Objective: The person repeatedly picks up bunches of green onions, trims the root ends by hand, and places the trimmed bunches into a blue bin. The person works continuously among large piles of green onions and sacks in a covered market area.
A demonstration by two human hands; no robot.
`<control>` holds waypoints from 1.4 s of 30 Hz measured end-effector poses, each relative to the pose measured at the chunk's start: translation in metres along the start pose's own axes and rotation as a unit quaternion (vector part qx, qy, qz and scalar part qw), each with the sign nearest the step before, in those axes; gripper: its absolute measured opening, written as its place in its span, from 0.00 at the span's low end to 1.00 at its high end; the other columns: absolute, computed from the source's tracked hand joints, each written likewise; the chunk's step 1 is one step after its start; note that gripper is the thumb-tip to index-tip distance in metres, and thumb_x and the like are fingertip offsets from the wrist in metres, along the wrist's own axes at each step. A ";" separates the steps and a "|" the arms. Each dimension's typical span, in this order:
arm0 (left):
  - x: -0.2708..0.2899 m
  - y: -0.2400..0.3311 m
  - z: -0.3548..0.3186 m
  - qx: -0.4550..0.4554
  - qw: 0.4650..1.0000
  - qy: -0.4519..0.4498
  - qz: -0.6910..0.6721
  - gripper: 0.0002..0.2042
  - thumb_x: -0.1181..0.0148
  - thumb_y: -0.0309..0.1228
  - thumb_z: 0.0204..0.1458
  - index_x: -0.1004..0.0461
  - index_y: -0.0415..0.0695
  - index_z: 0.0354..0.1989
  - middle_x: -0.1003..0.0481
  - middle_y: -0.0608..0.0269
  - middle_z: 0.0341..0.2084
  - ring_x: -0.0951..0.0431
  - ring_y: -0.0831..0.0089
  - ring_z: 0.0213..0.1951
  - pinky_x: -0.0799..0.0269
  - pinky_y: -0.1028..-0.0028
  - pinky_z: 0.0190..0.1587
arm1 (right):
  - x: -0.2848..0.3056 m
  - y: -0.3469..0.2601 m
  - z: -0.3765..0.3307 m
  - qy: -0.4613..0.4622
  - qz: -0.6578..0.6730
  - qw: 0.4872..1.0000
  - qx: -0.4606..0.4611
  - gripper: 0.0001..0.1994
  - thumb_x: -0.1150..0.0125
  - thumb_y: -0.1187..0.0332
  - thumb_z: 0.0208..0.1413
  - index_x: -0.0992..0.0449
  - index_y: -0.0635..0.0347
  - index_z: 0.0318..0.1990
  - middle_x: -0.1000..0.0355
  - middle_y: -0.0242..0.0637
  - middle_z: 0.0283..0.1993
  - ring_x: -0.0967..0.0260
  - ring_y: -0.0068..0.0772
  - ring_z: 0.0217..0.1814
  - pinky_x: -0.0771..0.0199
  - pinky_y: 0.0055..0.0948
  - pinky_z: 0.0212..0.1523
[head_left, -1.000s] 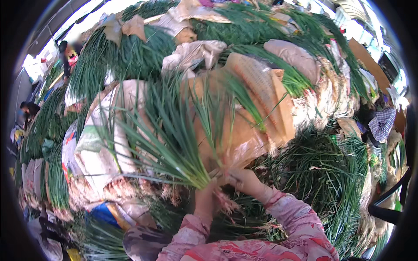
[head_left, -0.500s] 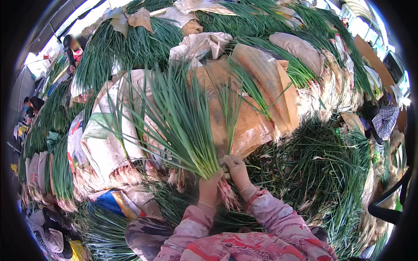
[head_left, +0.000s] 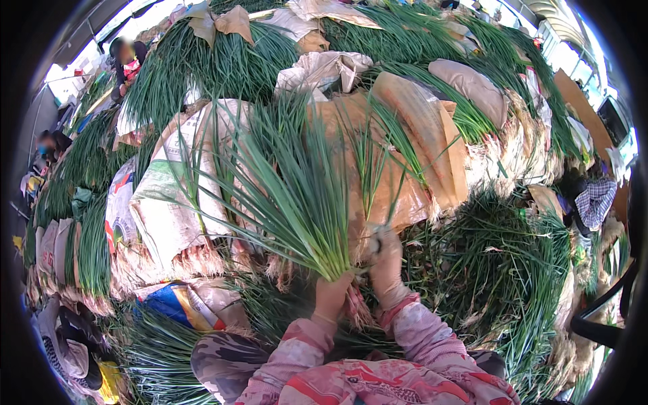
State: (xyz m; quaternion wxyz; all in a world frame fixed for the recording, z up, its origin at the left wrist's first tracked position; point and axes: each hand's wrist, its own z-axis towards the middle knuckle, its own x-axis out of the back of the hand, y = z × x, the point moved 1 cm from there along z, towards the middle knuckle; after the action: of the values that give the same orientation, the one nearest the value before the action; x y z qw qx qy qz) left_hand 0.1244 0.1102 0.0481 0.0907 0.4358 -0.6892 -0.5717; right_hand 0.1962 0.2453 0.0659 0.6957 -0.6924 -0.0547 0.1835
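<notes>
My left hand is closed around the lower stalks of a bunch of green onions. Their long leaves fan up and to the left, and the pinkish-white root ends hang below the fist. Just right of the bunch, my right hand is raised with its fingers curled and slightly blurred. A thin leaf seems to rise from those fingers, but what they hold is not clear. Both hands look gloved. Behind them, a few upright green onion leaves stand out against a brown sack.
A white woven sack partly covers more green onions at the left. Loose leaves and trimmings heap up on the right. A blue and yellow sack lies near my camouflage-clad knee. Another person is at the far left.
My right hand has shifted slightly right and up, away from the stalks. The left hand keeps its hold on the bunch. The whole view has shifted a little.
</notes>
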 end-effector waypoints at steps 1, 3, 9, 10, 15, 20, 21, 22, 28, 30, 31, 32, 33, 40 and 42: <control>0.004 0.000 0.001 -0.004 1.000 0.014 0.026 0.06 0.38 0.24 0.53 0.23 0.36 0.37 0.23 0.63 0.21 0.26 0.76 0.18 0.30 0.75 0.22 | 0.006 -0.003 0.011 0.018 -0.005 1.000 0.017 0.14 0.52 0.61 0.69 0.24 0.62 0.46 0.42 0.21 0.24 0.50 0.14 0.20 0.49 0.19 0.22; 0.004 0.005 0.000 0.048 0.998 0.020 0.038 0.09 0.37 0.24 0.53 0.22 0.35 0.40 0.21 0.62 0.26 0.24 0.78 0.22 0.30 0.77 0.24 | 0.028 0.006 0.041 0.060 -0.045 0.997 0.033 0.12 0.48 0.63 0.66 0.24 0.61 0.46 0.35 0.29 0.26 0.40 0.23 0.24 0.37 0.26 0.28; -0.004 0.016 0.002 0.096 0.993 0.004 -0.065 0.07 0.37 0.26 0.54 0.23 0.37 0.39 0.23 0.61 0.22 0.24 0.76 0.21 0.28 0.75 0.24 | 0.044 0.069 0.115 -0.015 -0.463 0.885 0.041 0.17 0.38 0.55 0.58 0.24 0.60 0.44 0.23 0.51 0.34 0.25 0.53 0.37 0.27 0.44 0.40; -0.011 0.023 0.000 0.125 0.987 -0.002 -0.098 0.06 0.37 0.26 0.54 0.23 0.38 0.38 0.23 0.61 0.22 0.24 0.75 0.21 0.28 0.75 0.23 | 0.059 0.074 0.121 -0.003 -0.441 0.896 0.047 0.16 0.38 0.55 0.58 0.24 0.60 0.43 0.24 0.51 0.34 0.25 0.52 0.36 0.27 0.43 0.40; -0.005 0.038 -0.001 0.054 0.994 -0.030 -0.086 0.08 0.38 0.28 0.55 0.24 0.37 0.40 0.25 0.60 0.19 0.26 0.72 0.15 0.30 0.75 0.16 | 0.072 0.043 0.105 0.007 -0.381 0.923 0.056 0.11 0.39 0.63 0.58 0.24 0.62 0.38 0.24 0.49 0.32 0.25 0.49 0.34 0.27 0.43 0.39; -0.014 0.046 0.004 0.063 0.996 -0.055 -0.039 0.12 0.40 0.30 0.57 0.25 0.37 0.45 0.26 0.59 0.18 0.28 0.71 0.11 0.32 0.74 0.11 | 0.146 0.052 -0.005 -0.504 -0.499 0.697 0.103 0.13 0.46 0.59 0.60 0.23 0.57 0.44 0.23 0.46 0.33 0.24 0.51 0.35 0.24 0.43 0.38; -0.012 0.044 0.005 0.078 0.995 -0.050 -0.042 0.12 0.40 0.30 0.58 0.25 0.37 0.46 0.26 0.59 0.18 0.28 0.72 0.11 0.32 0.74 0.11 | 0.141 0.036 -0.018 -0.583 -0.513 0.625 0.085 0.13 0.47 0.58 0.61 0.22 0.55 0.44 0.22 0.45 0.33 0.24 0.51 0.35 0.23 0.43 0.39; -0.010 0.042 0.006 0.092 0.994 -0.045 -0.046 0.12 0.40 0.31 0.58 0.25 0.37 0.47 0.25 0.59 0.19 0.28 0.72 0.11 0.31 0.74 0.11 | 0.123 0.028 -0.010 -0.570 -0.576 0.584 0.059 0.14 0.49 0.57 0.62 0.22 0.53 0.44 0.22 0.44 0.34 0.23 0.51 0.36 0.22 0.43 0.39; -0.009 0.027 0.017 0.068 0.997 -0.020 -0.037 0.14 0.41 0.32 0.58 0.25 0.38 0.49 0.26 0.59 0.17 0.28 0.73 0.11 0.32 0.76 0.11 | 0.031 0.011 0.076 -0.210 -0.546 0.808 0.069 0.16 0.42 0.52 0.59 0.23 0.54 0.43 0.23 0.45 0.35 0.23 0.50 0.39 0.24 0.42 0.37; -0.018 0.029 0.019 0.042 0.999 -0.025 -0.017 0.14 0.41 0.33 0.58 0.25 0.37 0.49 0.28 0.58 0.15 0.28 0.71 0.11 0.33 0.75 0.11 | 0.033 0.033 0.092 -0.239 -0.550 0.800 0.028 0.16 0.42 0.53 0.59 0.23 0.55 0.43 0.23 0.46 0.35 0.24 0.50 0.40 0.24 0.43 0.38; -0.019 0.032 0.019 0.041 0.999 -0.026 -0.016 0.14 0.41 0.33 0.59 0.25 0.37 0.49 0.28 0.57 0.14 0.28 0.70 0.11 0.33 0.74 0.11 | 0.033 0.038 0.081 -0.255 -0.558 0.789 0.038 0.16 0.43 0.53 0.59 0.22 0.55 0.42 0.23 0.47 0.36 0.24 0.51 0.39 0.25 0.45 0.40; -0.016 0.034 0.019 0.039 0.999 -0.020 -0.016 0.14 0.41 0.33 0.59 0.26 0.37 0.48 0.29 0.57 0.13 0.28 0.69 0.11 0.33 0.74 0.11 | 0.026 0.028 0.062 -0.291 -0.531 0.788 0.110 0.16 0.43 0.53 0.59 0.22 0.55 0.43 0.23 0.47 0.36 0.24 0.52 0.39 0.25 0.44 0.40; -0.016 0.034 0.017 0.054 0.998 -0.018 -0.030 0.13 0.41 0.33 0.59 0.25 0.37 0.47 0.29 0.56 0.13 0.28 0.68 0.10 0.33 0.73 0.11 | 0.024 0.008 0.036 -0.325 -0.504 0.781 0.176 0.16 0.44 0.53 0.60 0.22 0.55 0.43 0.23 0.48 0.37 0.25 0.53 0.39 0.25 0.44 0.40; -0.011 0.012 0.013 0.114 0.992 -0.038 -0.036 0.10 0.42 0.32 0.58 0.28 0.37 0.33 0.27 0.51 0.14 0.28 0.64 0.09 0.33 0.71 0.11 | 0.037 0.004 0.006 -0.315 -0.357 0.873 -0.103 0.19 0.45 0.54 0.63 0.25 0.61 0.49 0.24 0.43 0.37 0.25 0.38 0.39 0.26 0.34 0.42; -0.025 0.021 0.003 0.141 0.989 -0.028 -0.035 0.10 0.42 0.31 0.58 0.28 0.36 0.31 0.27 0.51 0.14 0.28 0.64 0.09 0.33 0.70 0.11 | 0.014 0.020 0.006 -0.305 -0.299 0.904 -0.004 0.17 0.47 0.59 0.66 0.26 0.65 0.50 0.25 0.37 0.42 0.28 0.29 0.43 0.28 0.26 0.45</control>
State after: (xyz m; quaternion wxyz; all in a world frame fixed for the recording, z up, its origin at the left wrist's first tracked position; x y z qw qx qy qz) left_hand 0.1269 0.1290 0.0742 -0.0114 0.4520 -0.7495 -0.4835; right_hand 0.2039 0.2556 0.0443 0.6643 -0.5568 -0.4691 0.1691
